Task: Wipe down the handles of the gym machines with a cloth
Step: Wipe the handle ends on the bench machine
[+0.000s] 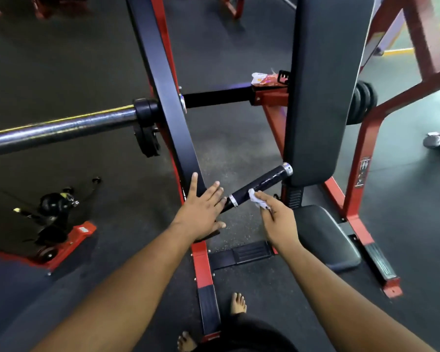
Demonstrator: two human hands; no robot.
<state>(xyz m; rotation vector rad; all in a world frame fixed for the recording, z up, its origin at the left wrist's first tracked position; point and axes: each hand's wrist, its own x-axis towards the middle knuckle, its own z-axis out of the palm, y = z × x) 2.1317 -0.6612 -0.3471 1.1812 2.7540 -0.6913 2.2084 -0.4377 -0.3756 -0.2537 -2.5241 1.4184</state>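
warning sticker (363,172) on red frame, txt too small to read

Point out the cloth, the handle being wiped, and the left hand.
cloth (255,197), head view, white wad at the right hand's fingertips.
handle (261,185), head view, middle of the black grip.
left hand (201,212), head view, back of the hand.

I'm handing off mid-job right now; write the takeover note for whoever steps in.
Left hand: open, fingers flat on the black lever arm, beside the handle's base.
Right hand: pinches the white cloth against the black handle, near its lower metal ring.
Done: cannot tell how much of the handle has been wiped.
Left: wipe up to the chrome end cap, then the other handles.
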